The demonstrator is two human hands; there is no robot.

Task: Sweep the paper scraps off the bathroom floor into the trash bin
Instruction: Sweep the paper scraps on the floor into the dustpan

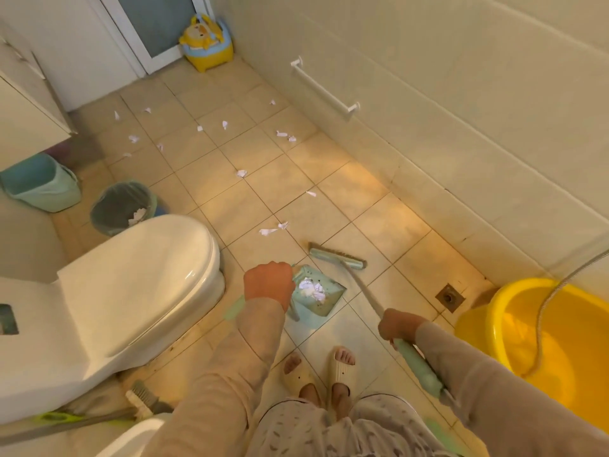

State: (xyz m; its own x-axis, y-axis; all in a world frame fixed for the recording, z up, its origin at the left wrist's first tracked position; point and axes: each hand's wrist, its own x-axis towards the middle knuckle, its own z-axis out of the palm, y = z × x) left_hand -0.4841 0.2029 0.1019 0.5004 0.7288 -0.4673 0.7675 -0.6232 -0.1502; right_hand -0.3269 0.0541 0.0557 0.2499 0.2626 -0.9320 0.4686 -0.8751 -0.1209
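Observation:
My left hand (268, 285) grips the handle of a pale green dustpan (321, 308) that stands on the tiled floor with crumpled white paper (313, 288) in it. My right hand (397, 328) grips the long handle of a green broom, whose head (337, 256) rests on the floor just beyond the dustpan's mouth. Several white paper scraps (273, 229) lie scattered across the tiles farther away, up toward the door. A trash bin (123, 207) lined with a dark bag stands at the left beside the toilet, with some paper inside.
A white toilet (138, 291) fills the left. A teal bucket (43, 183) sits behind the bin. A yellow basin (540, 328) with a shower hose stands at the right, by a floor drain (449, 296). A child's yellow potty (207, 42) is by the door. My slippered feet (319, 367) stand below the dustpan.

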